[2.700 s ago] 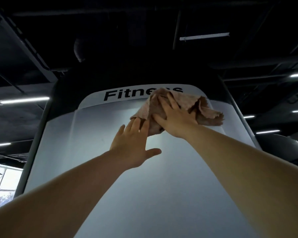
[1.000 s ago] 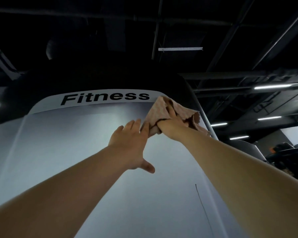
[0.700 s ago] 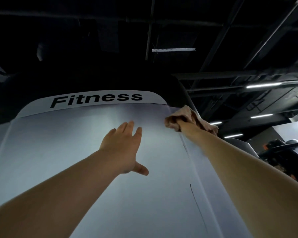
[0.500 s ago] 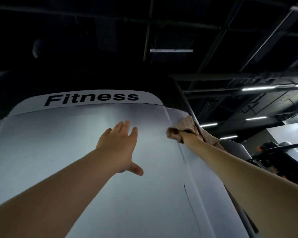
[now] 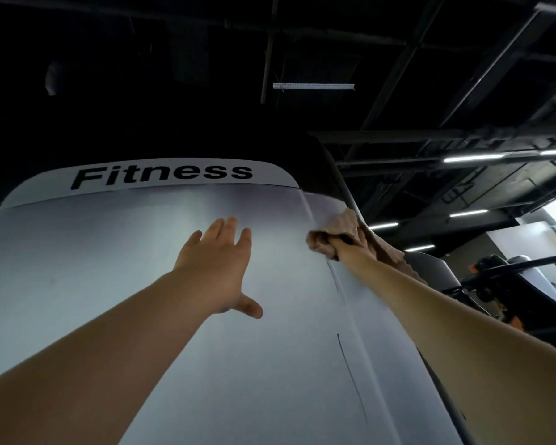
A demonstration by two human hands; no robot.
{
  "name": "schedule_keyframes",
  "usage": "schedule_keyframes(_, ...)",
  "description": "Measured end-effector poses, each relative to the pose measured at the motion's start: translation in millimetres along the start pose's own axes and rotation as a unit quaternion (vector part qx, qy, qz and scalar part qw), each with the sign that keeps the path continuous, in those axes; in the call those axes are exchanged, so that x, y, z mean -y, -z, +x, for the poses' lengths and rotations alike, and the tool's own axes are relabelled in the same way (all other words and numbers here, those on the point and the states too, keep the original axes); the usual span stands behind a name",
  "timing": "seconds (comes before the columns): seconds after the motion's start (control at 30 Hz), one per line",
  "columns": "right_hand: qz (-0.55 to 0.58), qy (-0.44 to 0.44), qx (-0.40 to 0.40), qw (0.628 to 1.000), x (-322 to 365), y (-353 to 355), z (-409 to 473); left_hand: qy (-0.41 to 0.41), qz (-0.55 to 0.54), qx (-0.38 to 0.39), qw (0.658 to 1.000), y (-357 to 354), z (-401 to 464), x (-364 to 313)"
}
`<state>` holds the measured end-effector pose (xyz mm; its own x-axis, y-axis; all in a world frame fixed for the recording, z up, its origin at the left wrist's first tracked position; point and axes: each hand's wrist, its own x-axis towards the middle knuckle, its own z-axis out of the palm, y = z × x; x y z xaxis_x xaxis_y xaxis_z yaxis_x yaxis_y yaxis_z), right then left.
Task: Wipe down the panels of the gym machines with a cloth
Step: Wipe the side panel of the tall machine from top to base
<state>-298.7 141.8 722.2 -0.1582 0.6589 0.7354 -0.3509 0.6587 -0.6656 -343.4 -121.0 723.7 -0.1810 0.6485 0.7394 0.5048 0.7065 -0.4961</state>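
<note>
A tall grey machine panel (image 5: pixel 116 284) fills the lower frame, with a white strip reading "Fitness" (image 5: pixel 161 175) across its top. My left hand (image 5: pixel 215 268) lies flat on the panel's middle, fingers straight and thumb spread. A pinkish-tan cloth (image 5: pixel 344 224) is bunched at the panel's right edge. My right hand (image 5: pixel 345 252) grips the cloth there, mostly hidden behind the cloth and my wrist. Part of the cloth hangs over the panel's side.
A dark rail (image 5: pixel 347 194) runs down the panel's right edge. Black ceiling beams and strip lights (image 5: pixel 482 158) are overhead. Another gym machine with dark bars (image 5: pixel 507 274) stands at the right, past my right arm.
My right hand has carried the cloth from under the "Fitness" strip rightward and down to the panel's right edge. My left hand has stayed flat on the panel.
</note>
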Motion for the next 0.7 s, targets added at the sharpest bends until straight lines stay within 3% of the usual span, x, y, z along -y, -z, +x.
schedule_keyframes(0.13, -0.101, 0.011, 0.065, 0.993, -15, -17, -16, 0.000, -0.010, -0.004, 1.000, -1, 0, -1)
schedule_keyframes(0.23, -0.185, 0.122, 0.048, 0.974, 20, -26, -95, 0.001, -0.019, -0.010, 1.000, 0, -1, 0)
schedule_keyframes(0.37, -0.320, 0.260, 0.099, 0.906, 8, -15, -174, -0.005, -0.025, -0.004, 1.000, 0, -4, 1)
schedule_keyframes(0.43, -0.348, 0.237, 0.144, 0.895, -2, -12, -184, -0.009, -0.026, 0.002, 1.000, 0, -6, 0)
schedule_keyframes(0.7, -0.203, 0.091, 0.108, 0.969, 36, -16, -99, -0.010, -0.026, 0.002, 1.000, -5, -13, -5)
